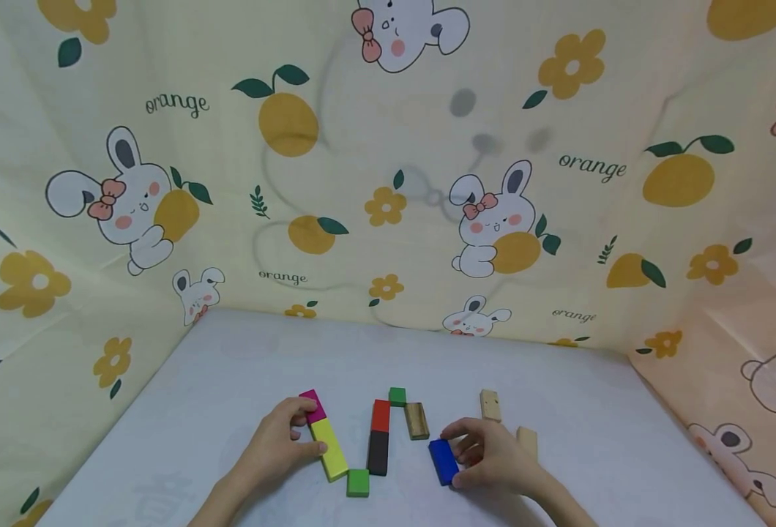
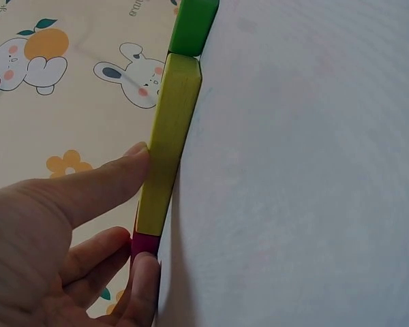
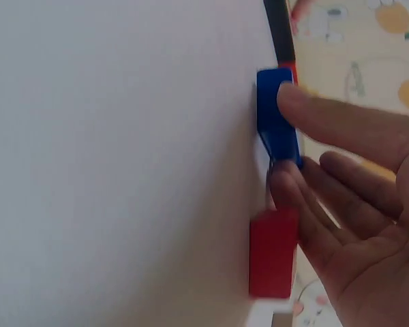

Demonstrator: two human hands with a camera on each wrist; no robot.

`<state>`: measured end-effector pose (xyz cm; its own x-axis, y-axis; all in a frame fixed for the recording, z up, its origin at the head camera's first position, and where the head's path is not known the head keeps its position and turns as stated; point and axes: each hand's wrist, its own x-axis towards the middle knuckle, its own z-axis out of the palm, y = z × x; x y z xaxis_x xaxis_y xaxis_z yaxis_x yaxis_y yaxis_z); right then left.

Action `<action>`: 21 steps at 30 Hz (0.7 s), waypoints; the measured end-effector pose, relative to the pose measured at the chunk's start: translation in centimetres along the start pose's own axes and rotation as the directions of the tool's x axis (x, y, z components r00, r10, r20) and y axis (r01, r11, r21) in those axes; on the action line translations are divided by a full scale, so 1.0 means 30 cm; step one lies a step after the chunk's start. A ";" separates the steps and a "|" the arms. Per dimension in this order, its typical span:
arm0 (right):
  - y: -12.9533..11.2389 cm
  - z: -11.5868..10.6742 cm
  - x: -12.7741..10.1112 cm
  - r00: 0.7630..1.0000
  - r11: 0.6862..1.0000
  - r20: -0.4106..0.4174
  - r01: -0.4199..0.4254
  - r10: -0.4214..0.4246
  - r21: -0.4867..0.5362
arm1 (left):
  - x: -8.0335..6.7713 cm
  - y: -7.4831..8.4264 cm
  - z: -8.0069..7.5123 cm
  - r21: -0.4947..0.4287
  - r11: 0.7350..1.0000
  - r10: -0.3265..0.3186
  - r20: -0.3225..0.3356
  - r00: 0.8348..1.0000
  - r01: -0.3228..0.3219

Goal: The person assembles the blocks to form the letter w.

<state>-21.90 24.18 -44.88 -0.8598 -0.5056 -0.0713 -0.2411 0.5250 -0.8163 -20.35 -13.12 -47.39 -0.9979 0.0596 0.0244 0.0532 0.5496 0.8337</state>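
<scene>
In the head view, a magenta block (image 1: pixel 312 401) and a yellow block (image 1: pixel 330 452) lie end to end, slanting. My left hand (image 1: pixel 282 437) is at their left side, its thumb touching the yellow block and its index fingertip on the magenta one. My right hand (image 1: pixel 493 455) pinches a blue block (image 1: pixel 444 462) between thumb and fingers at opposite ends. In the right wrist view, a red block (image 3: pixel 273 253) stands close by the fingers of that hand; the head view does not show it. A green block (image 1: pixel 358 484) sits at the yellow block's near end.
Between the hands, an orange-red block (image 1: pixel 381 415) and a black block (image 1: pixel 378 454) form a row. A small green block (image 1: pixel 397 397) and a brown wooden block (image 1: pixel 417 421) stand beside it. Pale wooden blocks (image 1: pixel 490 405) lie farther right. A patterned cloth (image 1: pixel 388 146) surrounds the white table (image 1: pixel 282 351).
</scene>
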 end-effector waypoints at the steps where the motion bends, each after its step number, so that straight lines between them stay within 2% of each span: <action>1: -0.006 0.009 -0.002 1.000 1.000 -0.004 0.002 -0.002 -0.002 | 0.000 0.000 0.000 0.000 1.000 0.000 0.000 1.000 0.000; 5: -0.028 0.045 -0.008 0.999 1.000 -0.039 -0.013 0.012 -0.006 | -0.003 0.002 -0.002 -0.001 1.000 0.002 0.003 1.000 -0.002; 11: -0.047 0.081 -0.015 0.992 0.997 -0.106 -0.076 0.075 -0.010 | -0.003 0.001 -0.005 -0.016 1.000 0.012 0.009 1.000 -0.011; 21: -0.044 0.115 -0.012 0.983 0.998 -0.174 -0.059 0.057 -0.009 | -0.006 0.004 -0.009 -0.018 0.999 0.034 0.014 0.999 -0.034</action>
<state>-19.74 21.31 -45.76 -0.9372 -0.3483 -0.0167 -0.1938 0.5601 -0.8055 -20.18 -13.29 -47.15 -0.9950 0.0896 0.0452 0.0862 0.5323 0.8422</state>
